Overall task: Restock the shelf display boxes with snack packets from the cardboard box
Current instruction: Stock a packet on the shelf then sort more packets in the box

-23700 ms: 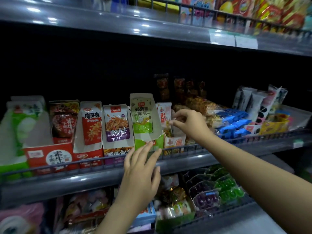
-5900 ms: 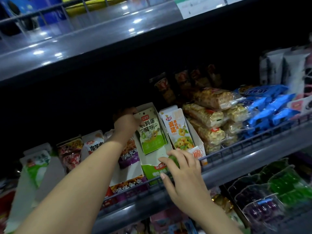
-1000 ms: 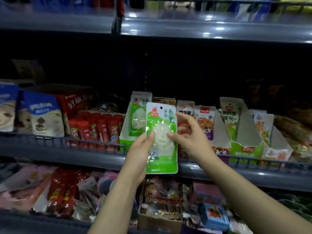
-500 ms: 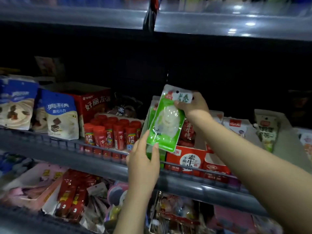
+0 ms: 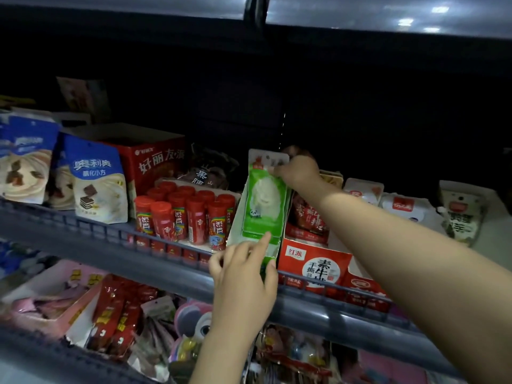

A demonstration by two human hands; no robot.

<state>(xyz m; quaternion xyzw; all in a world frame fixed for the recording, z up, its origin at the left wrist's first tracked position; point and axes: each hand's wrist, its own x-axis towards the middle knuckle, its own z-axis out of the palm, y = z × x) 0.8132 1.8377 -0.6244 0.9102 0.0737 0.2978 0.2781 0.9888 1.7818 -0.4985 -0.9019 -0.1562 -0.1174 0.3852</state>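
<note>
Pinching green packet (image 5: 264,200), right hand (image 5: 297,170).

Red candy tubes (image 5: 182,214) stand beside blue-and-white biscuit bags (image 5: 97,181); a red carton (image 5: 155,159) behind.

Dim overall, with a cool bluish cast. Light comes from above: small white ceiling-lamp reflections glare off the upper shelf (image 5: 388,18) at top right. Beneath that shelf the back of the bay falls into near-black shadow, and detail there is lost. The packets (image 5: 97,176) at the front edge and the forearm (image 5: 401,245) catch the most light; the lower shelf (image 5: 138,314) is murkier. Focus is soft throughout, with smeared, compressed texture on labels, and the left hand (image 5: 243,281) looks slightly blurred. Wide-angle distortion bows the shelf rails, most strongly toward the left and right edges
</note>
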